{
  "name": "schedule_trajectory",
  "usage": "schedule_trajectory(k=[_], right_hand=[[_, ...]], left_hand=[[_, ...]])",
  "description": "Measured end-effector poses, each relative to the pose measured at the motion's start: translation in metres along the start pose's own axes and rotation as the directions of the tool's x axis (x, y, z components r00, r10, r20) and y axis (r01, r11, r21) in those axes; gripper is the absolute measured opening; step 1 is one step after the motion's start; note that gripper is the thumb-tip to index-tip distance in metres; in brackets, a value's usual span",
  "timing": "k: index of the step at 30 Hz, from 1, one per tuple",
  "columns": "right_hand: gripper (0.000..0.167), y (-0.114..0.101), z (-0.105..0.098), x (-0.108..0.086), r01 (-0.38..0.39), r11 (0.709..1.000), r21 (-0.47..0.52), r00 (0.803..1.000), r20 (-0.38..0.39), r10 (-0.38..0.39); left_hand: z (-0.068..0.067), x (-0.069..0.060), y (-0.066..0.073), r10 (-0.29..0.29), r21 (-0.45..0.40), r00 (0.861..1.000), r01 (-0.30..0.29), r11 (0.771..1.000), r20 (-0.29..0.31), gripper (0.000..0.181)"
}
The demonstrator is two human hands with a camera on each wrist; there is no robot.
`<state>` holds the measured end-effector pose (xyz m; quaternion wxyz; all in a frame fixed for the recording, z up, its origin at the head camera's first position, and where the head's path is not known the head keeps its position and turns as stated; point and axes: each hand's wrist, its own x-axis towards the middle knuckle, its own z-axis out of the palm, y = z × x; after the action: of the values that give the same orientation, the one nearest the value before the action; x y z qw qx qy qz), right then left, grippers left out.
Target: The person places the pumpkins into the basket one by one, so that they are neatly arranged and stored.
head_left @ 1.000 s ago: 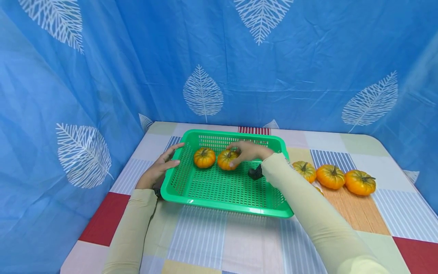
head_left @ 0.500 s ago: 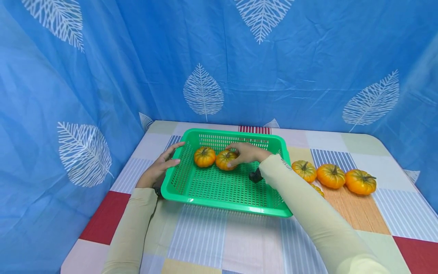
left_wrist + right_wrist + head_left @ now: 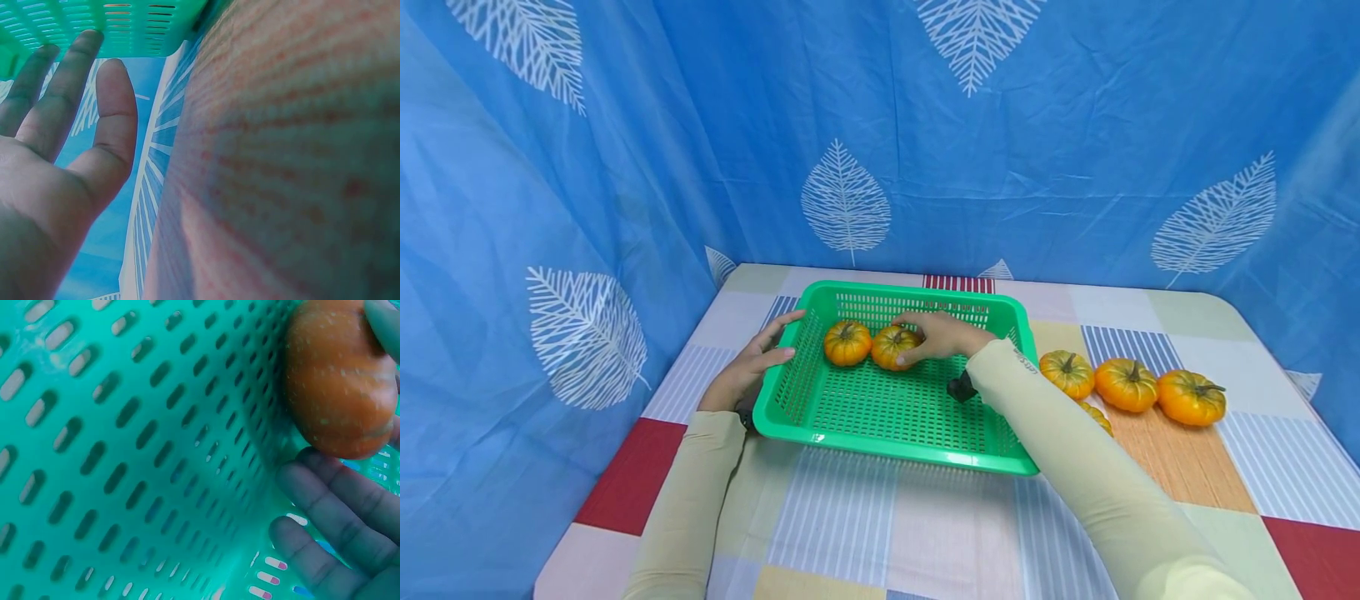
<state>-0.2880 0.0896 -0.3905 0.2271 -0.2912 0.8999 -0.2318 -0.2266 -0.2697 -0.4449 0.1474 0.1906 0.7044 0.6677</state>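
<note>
A green plastic basket (image 3: 895,457) holds two small orange pumpkins. One pumpkin (image 3: 847,343) sits at its back left; the other pumpkin (image 3: 891,348) is beside it, gripped by my right hand (image 3: 942,335) between thumb and fingers. In the right wrist view this pumpkin (image 3: 340,381) rests low in the basket, with several fingers below it. My left hand (image 3: 747,367) is at the basket's left side, fingers extended against the rim. The left wrist view shows that hand (image 3: 69,131) with fingertips at the basket wall (image 3: 134,31).
On the right of the table stand more pumpkins: one (image 3: 1067,375) near the basket, one (image 3: 1125,386) beside it, one (image 3: 1191,398) farther right, and another (image 3: 1097,417) partly behind my right sleeve. A blue leaf-print curtain (image 3: 1000,192) hangs behind the table.
My right hand and its pumpkin have shifted slightly left, closer to the first pumpkin. The left hand has stayed in place.
</note>
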Motion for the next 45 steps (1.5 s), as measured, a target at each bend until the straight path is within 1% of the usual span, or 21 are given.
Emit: schedule_trajectory(k=[4, 10, 14, 18, 20, 24, 33, 38, 45], right_hand=[[0.079, 0.003, -0.002, -0.001, -0.018, 0.999, 0.042, 1.0, 0.008, 0.018], [0.078, 0.002, -0.007, -0.006, -0.025, 0.994, 0.103, 0.999, 0.039, 0.021], [0.074, 0.0, -0.014, -0.01, -0.038, 0.992, 0.117, 0.998, 0.048, 0.032], [0.071, -0.002, -0.02, -0.015, -0.067, 0.989, 0.129, 0.997, 0.049, 0.061], [0.07, -0.003, -0.023, -0.018, -0.065, 0.99, 0.123, 0.997, 0.045, 0.06], [0.067, -0.007, -0.03, -0.025, -0.025, 0.993, 0.115, 0.999, 0.027, 0.022], [0.066, -0.016, -0.04, -0.047, 0.056, 0.986, 0.155, 0.998, -0.039, -0.051], [0.062, -0.016, -0.043, -0.06, 0.097, 0.984, 0.149, 0.992, -0.095, -0.084], [0.059, -0.018, -0.048, -0.081, 0.156, 0.978, 0.138, 0.976, -0.172, -0.131]], left_hand=[[0.0, 0.0, 0.0, 0.002, 0.04, 1.0, -0.002, 0.999, -0.013, 0.081], [0.0, 0.0, 0.0, -0.007, 0.051, 1.0, 0.008, 0.999, -0.025, 0.083], [0.001, 0.0, 0.002, -0.016, 0.062, 0.999, 0.018, 0.998, -0.035, 0.082], [0.001, -0.001, 0.002, -0.012, 0.051, 1.0, 0.013, 0.999, -0.026, 0.082], [0.001, -0.001, 0.002, -0.011, 0.042, 1.0, 0.011, 0.999, -0.021, 0.082], [0.0, -0.001, 0.002, -0.009, 0.033, 1.0, 0.01, 0.999, -0.02, 0.081], [0.001, -0.001, 0.001, -0.003, 0.041, 1.0, 0.004, 0.999, -0.028, 0.08], [0.002, -0.002, 0.001, -0.003, 0.021, 1.0, 0.003, 1.0, -0.023, 0.077], [0.002, -0.002, -0.001, 0.0, 0.017, 1.0, 0.0, 1.0, -0.015, 0.077]])
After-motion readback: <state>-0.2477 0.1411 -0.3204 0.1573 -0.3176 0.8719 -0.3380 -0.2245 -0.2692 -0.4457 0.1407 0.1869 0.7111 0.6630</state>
